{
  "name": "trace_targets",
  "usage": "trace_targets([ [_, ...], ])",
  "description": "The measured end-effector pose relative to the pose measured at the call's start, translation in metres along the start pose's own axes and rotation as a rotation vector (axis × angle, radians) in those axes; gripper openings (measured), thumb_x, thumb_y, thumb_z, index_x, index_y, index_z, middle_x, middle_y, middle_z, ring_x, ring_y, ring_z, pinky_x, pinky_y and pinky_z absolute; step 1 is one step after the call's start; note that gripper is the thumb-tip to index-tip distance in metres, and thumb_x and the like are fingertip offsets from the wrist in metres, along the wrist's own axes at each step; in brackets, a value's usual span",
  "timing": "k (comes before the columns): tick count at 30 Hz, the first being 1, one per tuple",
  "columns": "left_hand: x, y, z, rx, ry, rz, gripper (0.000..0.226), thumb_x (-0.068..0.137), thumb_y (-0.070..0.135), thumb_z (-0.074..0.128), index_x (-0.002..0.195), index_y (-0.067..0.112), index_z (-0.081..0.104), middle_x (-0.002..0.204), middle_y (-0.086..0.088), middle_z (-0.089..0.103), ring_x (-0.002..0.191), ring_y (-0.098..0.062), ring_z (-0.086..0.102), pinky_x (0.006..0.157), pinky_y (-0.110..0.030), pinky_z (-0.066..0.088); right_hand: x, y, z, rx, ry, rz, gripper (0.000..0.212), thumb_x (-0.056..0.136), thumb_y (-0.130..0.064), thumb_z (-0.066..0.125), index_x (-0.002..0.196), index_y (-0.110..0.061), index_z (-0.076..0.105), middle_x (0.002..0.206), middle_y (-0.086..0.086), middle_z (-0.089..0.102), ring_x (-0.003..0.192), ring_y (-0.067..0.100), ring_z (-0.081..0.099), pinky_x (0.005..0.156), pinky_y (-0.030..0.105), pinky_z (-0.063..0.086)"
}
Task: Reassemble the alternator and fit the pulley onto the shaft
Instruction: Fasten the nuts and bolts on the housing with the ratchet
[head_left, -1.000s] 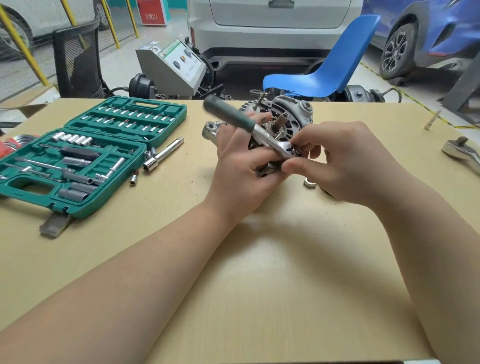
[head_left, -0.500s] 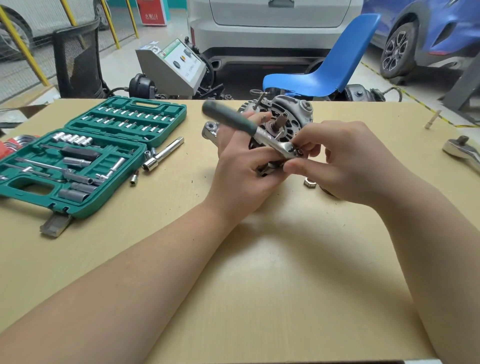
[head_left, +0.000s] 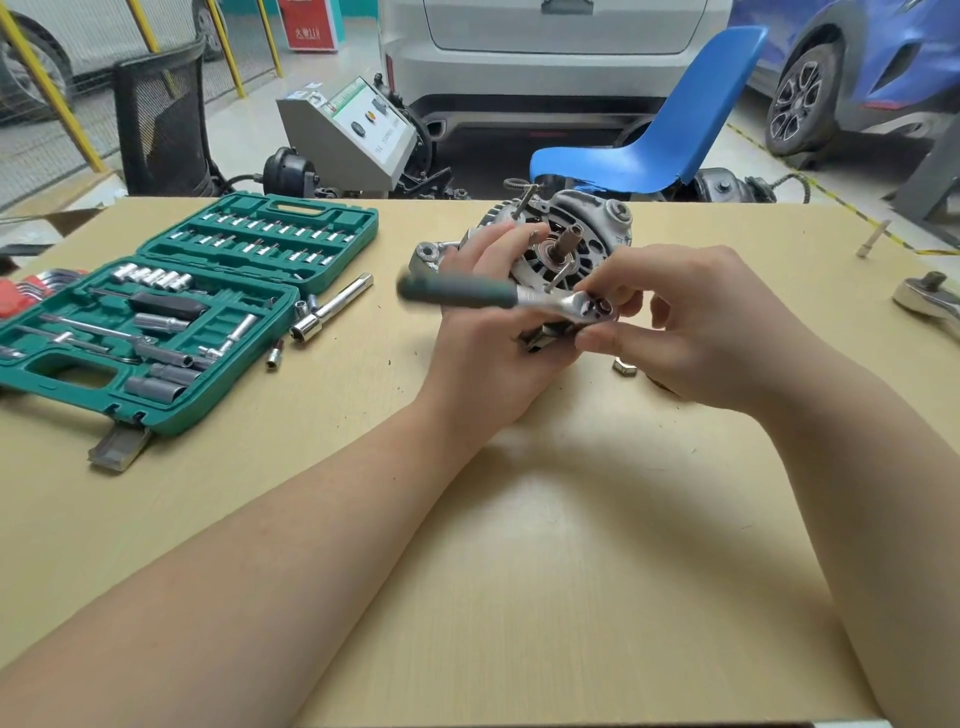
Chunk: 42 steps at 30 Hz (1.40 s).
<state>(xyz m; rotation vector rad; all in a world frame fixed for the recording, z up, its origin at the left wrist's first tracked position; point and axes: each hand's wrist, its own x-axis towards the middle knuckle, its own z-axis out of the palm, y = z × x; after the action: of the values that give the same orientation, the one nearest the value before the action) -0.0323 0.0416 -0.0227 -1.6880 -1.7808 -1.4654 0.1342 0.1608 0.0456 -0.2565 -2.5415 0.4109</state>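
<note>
The left hand (head_left: 488, 338) curls around the near side of the alternator (head_left: 566, 244), fingers on its face beside the bare shaft (head_left: 566, 240). Over this hand lies the ratchet (head_left: 524, 297), its green handle pointing left. The right hand (head_left: 691, 332) pinches the ratchet's head between thumb and fingertips. A nut (head_left: 625, 367) lies on the table (head_left: 519, 571) just under the right hand.

1. The ratchet's green handle (head_left: 457, 294) is smeared by motion blur, so its outline is unclear.
2. The left hand (head_left: 493, 343) covers the lower part of the alternator (head_left: 571, 234).
3. What sits under the ratchet head (head_left: 592, 306) is hidden by the right hand's fingers (head_left: 613, 340).
4. A second ratchet (head_left: 930, 301) is cut off by the right edge.
5. The sizes marked on the socket set (head_left: 171, 312) are too small to read.
</note>
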Motion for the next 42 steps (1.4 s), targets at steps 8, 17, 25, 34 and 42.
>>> trace_targets([
  [8,0.000,-0.001,-0.001,-0.065,0.043,-0.005,0.035,0.085,0.026,0.092,0.118,0.024,0.081,0.147,-0.011,0.058,0.146,-0.030,0.044,0.122,-0.061,0.035,-0.001,-0.003,0.004,0.023,0.052,0.036,0.026,0.082,-0.044,0.075,0.099,-0.024,0.072,0.076,-0.013,0.061,0.066,-0.002,0.055,0.061,0.027,0.038],
  [17,0.000,-0.005,-0.001,-0.010,-0.019,-0.025,0.031,0.089,0.033,0.089,0.115,0.016,0.084,0.150,-0.016,0.058,0.149,-0.032,0.041,0.121,-0.061,0.032,-0.001,0.004,-0.004,0.035,-0.024,0.026,0.029,0.084,-0.037,0.083,0.109,-0.025,0.075,0.082,-0.008,0.065,0.076,0.007,0.058,0.065,0.028,0.043],
  [25,-0.002,0.002,-0.003,0.038,-0.032,0.027,0.020,0.092,0.028,0.083,0.085,0.009,0.086,0.146,-0.024,0.061,0.144,-0.049,0.045,0.112,-0.071,0.037,-0.002,-0.005,0.001,-0.046,0.036,-0.068,0.037,0.086,-0.042,0.080,0.119,-0.028,0.074,0.105,-0.007,0.066,0.089,0.015,0.057,0.070,0.042,0.051],
  [34,-0.001,0.000,-0.006,0.027,-0.052,0.062,0.007,0.093,0.023,0.084,0.095,0.017,0.087,0.149,-0.022,0.058,0.145,-0.043,0.042,0.115,-0.069,0.034,-0.002,-0.016,-0.006,-0.142,0.004,-0.229,0.013,0.089,-0.018,0.081,0.102,-0.020,0.081,0.105,-0.003,0.071,0.092,0.026,0.066,0.075,0.045,0.054],
  [42,-0.004,0.001,-0.001,0.012,-0.014,-0.066,0.030,0.086,0.028,0.091,0.113,0.018,0.082,0.151,-0.017,0.056,0.151,-0.038,0.039,0.121,-0.070,0.029,-0.004,-0.021,-0.006,-0.154,0.015,-0.179,0.014,0.088,-0.019,0.079,0.102,-0.020,0.081,0.094,-0.001,0.071,0.076,0.024,0.063,0.069,0.042,0.054],
])
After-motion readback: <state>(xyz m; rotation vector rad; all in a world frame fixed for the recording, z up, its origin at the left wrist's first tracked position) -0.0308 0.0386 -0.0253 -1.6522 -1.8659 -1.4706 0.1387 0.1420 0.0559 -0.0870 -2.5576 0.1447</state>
